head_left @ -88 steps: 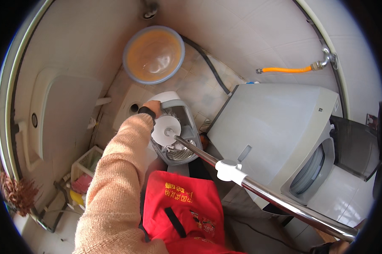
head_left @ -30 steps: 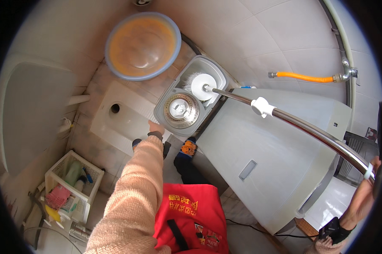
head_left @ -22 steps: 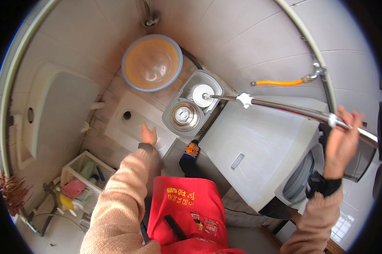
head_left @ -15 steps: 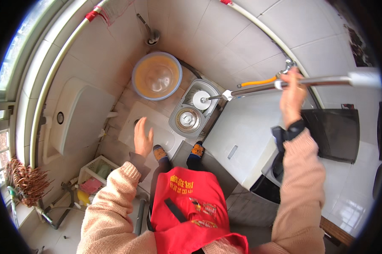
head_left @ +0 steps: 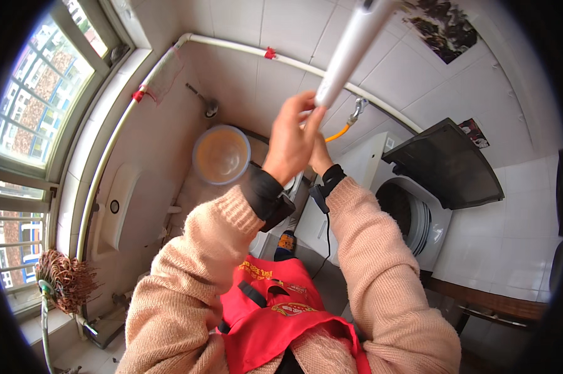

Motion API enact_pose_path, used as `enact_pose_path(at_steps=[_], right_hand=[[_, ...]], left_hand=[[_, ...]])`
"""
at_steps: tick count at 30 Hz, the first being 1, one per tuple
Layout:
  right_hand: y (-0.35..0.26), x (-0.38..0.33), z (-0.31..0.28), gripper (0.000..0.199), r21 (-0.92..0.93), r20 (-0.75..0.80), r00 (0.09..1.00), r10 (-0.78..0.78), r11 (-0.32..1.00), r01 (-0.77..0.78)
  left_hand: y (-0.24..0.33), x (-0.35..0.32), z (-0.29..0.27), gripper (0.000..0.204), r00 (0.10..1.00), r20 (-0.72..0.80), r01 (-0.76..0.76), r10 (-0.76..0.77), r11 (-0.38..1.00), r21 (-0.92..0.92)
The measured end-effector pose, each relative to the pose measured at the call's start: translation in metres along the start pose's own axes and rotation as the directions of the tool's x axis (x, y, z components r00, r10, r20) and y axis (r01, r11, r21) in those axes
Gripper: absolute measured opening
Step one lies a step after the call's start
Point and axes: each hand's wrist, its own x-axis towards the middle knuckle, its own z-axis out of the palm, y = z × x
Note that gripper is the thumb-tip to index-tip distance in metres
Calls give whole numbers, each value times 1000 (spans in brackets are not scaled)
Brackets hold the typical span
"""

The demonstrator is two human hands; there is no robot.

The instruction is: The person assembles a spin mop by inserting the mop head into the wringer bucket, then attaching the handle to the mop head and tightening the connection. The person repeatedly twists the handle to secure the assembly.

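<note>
The white handle (head_left: pixel 350 56) of a mop rises steeply through the top of the view, its upper end cut off. My left hand (head_left: pixel 292 134) is closed round the lower part of the white grip. Just beyond it, my right hand (head_left: pixel 320 156) is closed on the mop's pole, its fingers mostly behind the left hand. Below my hands, a grey spin mop bucket (head_left: pixel 304 184) shows only in slivers between my wrists. The mop's head is hidden there.
A round plastic basin (head_left: pixel 222 156) stands in the far corner. At right is a washing machine (head_left: pixel 363 174) with its dark lid (head_left: pixel 449 165) raised. An orange hose (head_left: pixel 338 133) hangs from a wall tap (head_left: pixel 358 109). A wall sink (head_left: pixel 120 206) and brush-like bundle (head_left: pixel 66 280) are at left.
My left hand, empty and spread before, has moved up and right onto the mop handle. My right hand has come inward, and the mop has swung from slanting right to nearly upright. The view has tilted up.
</note>
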Motion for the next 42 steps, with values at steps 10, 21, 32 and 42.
enact_pose_path(at_steps=[10, 21, 32, 42], right_hand=[[1, 36, -125, 47, -720, -205, 819, -536, 650, 245], [53, 75, -183, 20, -829, -205, 942, -265, 559, -24], [66, 89, -208, 16, -755, -387, 914, -124, 611, -237], [-112, -33, -156, 50, 42, -103, 910, -401, 912, 407]], left_hand=[[-24, 12, 12, 19, 998, -12, 65, -65, 997, 38], [-15, -20, 3, 15, 997, -19, 81, -79, 980, 183], [-11, -35, 25, 14, 992, 20, 122, -125, 985, 123], [-13, -30, 40, 25, 970, 161, 159, -181, 977, 140]])
